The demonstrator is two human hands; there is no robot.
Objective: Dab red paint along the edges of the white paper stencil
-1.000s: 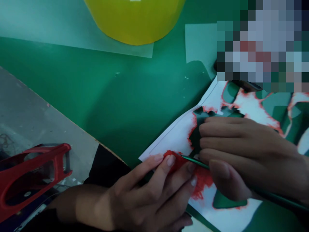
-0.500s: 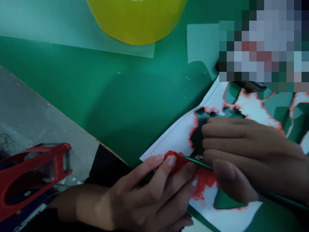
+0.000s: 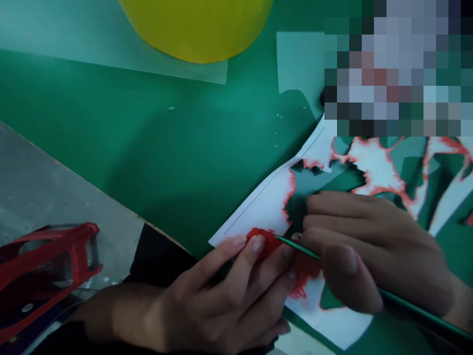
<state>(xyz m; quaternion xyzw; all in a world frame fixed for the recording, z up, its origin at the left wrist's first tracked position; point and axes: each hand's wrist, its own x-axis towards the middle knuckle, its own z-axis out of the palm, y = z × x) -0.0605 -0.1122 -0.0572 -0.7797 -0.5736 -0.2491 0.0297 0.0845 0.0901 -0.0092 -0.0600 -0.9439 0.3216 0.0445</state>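
My right hand (image 3: 369, 246) is closed around a thin green tool (image 3: 406, 305) whose tip meets a small red piece (image 3: 268, 241) at the edge of a white sheet (image 3: 258, 207). The sheet has red-edged cut-out holes showing green underneath. My left hand (image 3: 229, 291) pinches the red piece with its fingertips and presses on the sheet's lower corner. Both hands meet over that corner, near the edge of the green table (image 3: 166, 148).
A yellow round container (image 3: 195, 24) stands at the far edge on a pale translucent sheet (image 3: 74, 44). Another pale sheet (image 3: 299, 59) lies beside a blurred patch at upper right. A red plastic object (image 3: 44, 266) sits on the grey floor at lower left.
The view has shifted slightly, so everything sits a little left and higher. My hands stay on the red piece and the tool, with little motion between them.
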